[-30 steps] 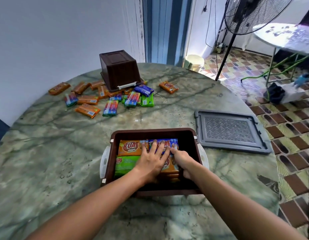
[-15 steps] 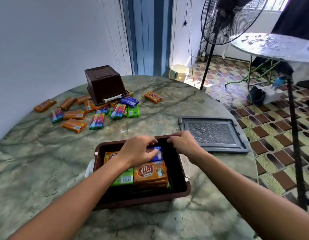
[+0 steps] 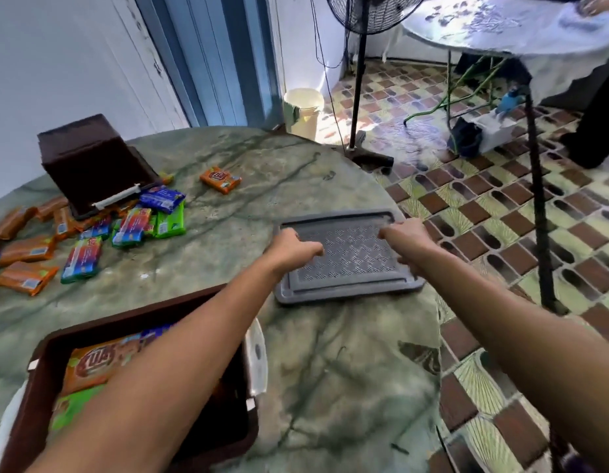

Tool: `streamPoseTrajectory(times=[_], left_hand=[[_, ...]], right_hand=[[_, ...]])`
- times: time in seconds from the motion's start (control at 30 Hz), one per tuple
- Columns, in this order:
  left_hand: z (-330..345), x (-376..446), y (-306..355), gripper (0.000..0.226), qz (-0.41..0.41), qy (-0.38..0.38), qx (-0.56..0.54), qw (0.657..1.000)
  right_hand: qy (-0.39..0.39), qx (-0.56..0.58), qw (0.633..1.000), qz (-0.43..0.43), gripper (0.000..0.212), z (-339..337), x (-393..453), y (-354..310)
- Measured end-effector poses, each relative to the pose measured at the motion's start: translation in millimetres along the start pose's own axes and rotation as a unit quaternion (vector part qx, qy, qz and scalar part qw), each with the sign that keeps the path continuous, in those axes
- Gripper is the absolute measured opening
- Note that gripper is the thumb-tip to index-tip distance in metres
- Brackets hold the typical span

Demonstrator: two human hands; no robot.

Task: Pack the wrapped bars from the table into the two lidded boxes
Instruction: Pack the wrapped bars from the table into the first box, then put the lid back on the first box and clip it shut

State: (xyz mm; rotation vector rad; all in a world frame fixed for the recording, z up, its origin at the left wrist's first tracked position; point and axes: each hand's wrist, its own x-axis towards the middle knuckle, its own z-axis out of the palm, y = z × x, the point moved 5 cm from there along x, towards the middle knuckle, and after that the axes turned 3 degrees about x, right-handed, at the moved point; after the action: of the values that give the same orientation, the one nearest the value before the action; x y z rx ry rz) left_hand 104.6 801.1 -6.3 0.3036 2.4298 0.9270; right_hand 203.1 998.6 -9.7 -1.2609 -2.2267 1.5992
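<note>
Green marble table [image 3: 194, 268] carries everything: the brown box [image 3: 43, 377] of wrapped bars [image 3: 91, 365] near me, the grey lid [image 3: 347, 257] beyond it. My left hand [image 3: 289, 249] and right hand [image 3: 403, 238] curl loosely over the lid's side edges, gripping nothing yet; it looks light, stiff plastic, best lifted by those rims.

Standing fan [image 3: 359, 80] beside pale bin [image 3: 305, 109].

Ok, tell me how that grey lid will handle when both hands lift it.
The grey lid looks like flat moulded plastic, so probably stiff and light. Its raised rim should give the left hand and right hand purchase. Broad and thin, it may tilt if lifted unevenly.
</note>
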Motion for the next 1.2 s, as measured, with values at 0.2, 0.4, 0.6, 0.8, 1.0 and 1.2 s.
streamPoseTrajectory(times=[0.2, 0.4, 0.6, 0.8, 1.0, 1.2], left_hand=[[49.8, 56.1, -36.2, 0.084, -0.167, 0.039, 0.132, 0.976], [51.0, 66.5, -31.2, 0.072, -0.19, 0.112, 0.098, 0.97], [-72.0, 41.3, -11.9, 0.045, -0.075, 0.227, 0.061, 0.969], [-201.0, -66.6, -104.9, 0.026, -0.023, 0.347, 0.056, 0.936], [-241.4, -179.1, -240.3, 0.025, -0.06, 0.363, 0.004, 0.93], [-220.5, -222.7, -289.3, 0.029, -0.052, 0.343, 0.022, 0.938]], right_hand=[[-0.006, -0.102, 0.995, -0.013, 0.025, -6.7, 54.8, 53.6], [0.014, -0.132, 0.991, -0.005, 0.049, -7.4, 58.1, 60.8], [0.039, -0.085, 0.991, -0.091, 0.056, -5.8, 36.3, -22.4], [-0.07, -0.032, 0.985, -0.155, 0.021, 53.9, -59.4, -85.8], [-0.184, -0.025, 0.966, -0.181, 0.028, 138.5, -157.7, -78.5], [-0.151, -0.131, 0.96, -0.197, 0.022, 165.8, -191.0, -33.7]])
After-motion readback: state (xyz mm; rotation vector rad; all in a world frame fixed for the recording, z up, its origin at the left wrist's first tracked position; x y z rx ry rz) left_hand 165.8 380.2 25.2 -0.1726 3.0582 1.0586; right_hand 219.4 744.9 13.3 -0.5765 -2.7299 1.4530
